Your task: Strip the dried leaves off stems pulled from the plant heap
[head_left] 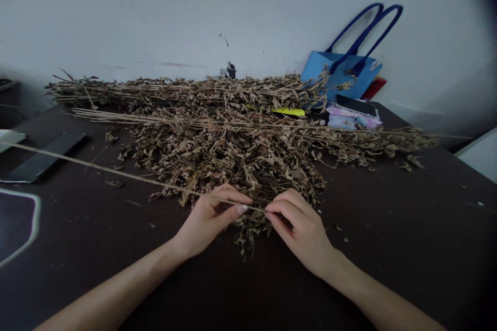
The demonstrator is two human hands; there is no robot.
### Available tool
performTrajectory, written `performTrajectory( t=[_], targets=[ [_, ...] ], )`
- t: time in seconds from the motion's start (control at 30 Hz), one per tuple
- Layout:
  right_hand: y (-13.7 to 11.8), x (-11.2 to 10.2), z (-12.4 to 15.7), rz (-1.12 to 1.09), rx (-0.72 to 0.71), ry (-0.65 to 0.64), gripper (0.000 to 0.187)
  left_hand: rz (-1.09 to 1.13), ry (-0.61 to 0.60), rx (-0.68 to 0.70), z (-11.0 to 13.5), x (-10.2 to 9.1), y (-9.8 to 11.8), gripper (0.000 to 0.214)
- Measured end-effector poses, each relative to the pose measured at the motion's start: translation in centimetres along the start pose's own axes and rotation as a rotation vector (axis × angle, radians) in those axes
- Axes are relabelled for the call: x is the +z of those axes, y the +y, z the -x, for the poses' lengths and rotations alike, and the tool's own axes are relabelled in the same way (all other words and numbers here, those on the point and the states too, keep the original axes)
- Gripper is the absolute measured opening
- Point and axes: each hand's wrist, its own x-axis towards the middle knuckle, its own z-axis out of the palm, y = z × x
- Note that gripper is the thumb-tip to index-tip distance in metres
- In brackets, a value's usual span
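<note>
The bare stem (128, 176) runs leftward and away from the leaf pile (240, 165), its near end pinched by both the left hand (209, 217) and the right hand (298, 222).

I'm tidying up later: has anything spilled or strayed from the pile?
Yes. Dry leaf crumbs lie scattered on the dark table away from the leaf pile, on both sides. Nothing looks broken.

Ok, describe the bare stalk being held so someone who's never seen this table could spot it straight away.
On the dark table lies a wide heap of dried leafy stems. At its near edge, the left hand and right hand pinch one thin stalk that runs far out to the left. Unlike the stems in the heap, it is pale and stripped of leaves.
</note>
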Motion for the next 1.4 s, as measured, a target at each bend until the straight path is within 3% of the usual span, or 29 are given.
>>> performTrajectory(
  t=[0.23, 0.9, 1.03, 1.17, 1.4],
  targets=[
    [0.0, 0.2, 0.1, -0.003, -0.012, 0.017, 0.011, -0.075, -0.027, 0.052, 0.0, 0.2, -0.1, 0.014],
    [0.5, -0.2, 0.0, 0.043, -0.04, 0.095, 0.011, -0.275, 0.051, 0.172, 0.0, -0.6, 0.2, 0.016],
    [0.8, -0.5, -0.2, 0.084, -0.04, 0.115, 0.01, -0.266, 0.12, 0.048, -0.2, -1.1, 0.1, 0.019],
    [0.9, -0.5, -0.3, 0.108, -0.032, 0.114, 0.009, -0.092, 0.091, -0.126, -0.3, -1.3, 0.2, 0.029],
    [1.0, -0.2, -0.1, 0.119, -0.053, 0.124, 0.008, 0.171, 0.082, -0.205, -0.2, -1.0, 0.4, 0.017]
  ],
)
